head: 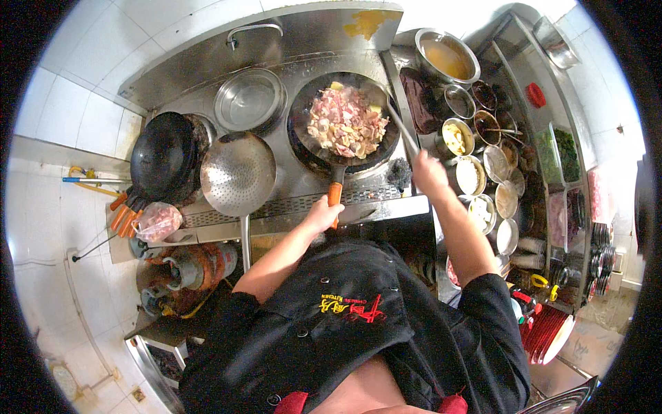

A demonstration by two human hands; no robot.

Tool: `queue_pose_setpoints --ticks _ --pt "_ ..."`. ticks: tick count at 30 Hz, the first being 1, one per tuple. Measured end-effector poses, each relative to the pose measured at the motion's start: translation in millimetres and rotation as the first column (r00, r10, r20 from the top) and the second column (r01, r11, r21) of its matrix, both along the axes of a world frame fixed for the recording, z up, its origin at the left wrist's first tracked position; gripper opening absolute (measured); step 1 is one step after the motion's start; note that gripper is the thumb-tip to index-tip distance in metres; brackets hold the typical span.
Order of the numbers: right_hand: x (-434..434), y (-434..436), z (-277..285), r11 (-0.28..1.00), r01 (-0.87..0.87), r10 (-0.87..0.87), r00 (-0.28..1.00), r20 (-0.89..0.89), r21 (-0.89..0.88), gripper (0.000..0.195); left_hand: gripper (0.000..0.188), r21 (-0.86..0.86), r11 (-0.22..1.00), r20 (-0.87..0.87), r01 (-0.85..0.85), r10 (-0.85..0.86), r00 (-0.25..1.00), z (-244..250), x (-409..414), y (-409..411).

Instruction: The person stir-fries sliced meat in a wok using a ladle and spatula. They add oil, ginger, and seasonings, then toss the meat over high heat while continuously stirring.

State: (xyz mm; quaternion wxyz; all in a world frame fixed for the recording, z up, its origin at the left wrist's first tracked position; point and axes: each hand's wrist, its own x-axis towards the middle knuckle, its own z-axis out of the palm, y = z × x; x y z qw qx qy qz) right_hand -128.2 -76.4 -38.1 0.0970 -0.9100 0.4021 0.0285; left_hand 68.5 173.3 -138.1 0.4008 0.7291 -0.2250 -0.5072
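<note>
A black wok (310,142) sits on a burner of the steel stove, filled with sliced meat (344,119) that looks partly pink and partly cooked, with a few yellowish slices among it. My left hand (325,213) is closed around the wok's orange-brown wooden handle (335,194). On the wok's right side, my right hand (430,173) grips the metal handle of a cooking ladle or spatula (405,128); its head reaches the wok's right rim, and its exact shape is unclear. A dark scrubbing pad (399,173) lies on the stove between the wok and my right hand.
Left of the wok are a perforated steel strainer (238,173), a water-filled metal basin (249,100), stacked black woks (163,155) and a plastic bag of meat (158,221). Ingredient bowls (470,175) and a large liquid-filled pot (448,58) crowd the right counter. Gas cylinders (199,269) stand below left.
</note>
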Motion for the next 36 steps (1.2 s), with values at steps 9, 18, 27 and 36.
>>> queue_pose_setpoints --ticks 9,18,27,36 --pt "33.6 29.0 20.6 0.09 0.143 -0.6 0.798 -0.061 0.986 0.037 0.016 0.088 0.976 -0.507 -0.201 0.217 0.834 57.2 -2.0 -27.6" --pt "1.6 -11.0 37.2 0.973 0.022 -0.054 0.989 0.135 0.23 0.027 0.021 0.028 0.981 -0.537 -0.191 0.176 0.825 44.4 11.5 -11.9" --pt "10.0 -18.6 38.0 0.997 0.059 -0.062 0.996 0.06 0.049 0.036 0.026 -0.009 0.98 -0.631 -0.197 0.147 0.762 28.8 24.4 -15.8" --pt "31.7 24.4 -58.4 0.741 0.247 -0.391 0.915 0.102 0.624 0.041 0.016 0.075 0.994 -0.59 -0.078 0.108 0.8 37.0 10.8 -24.7"
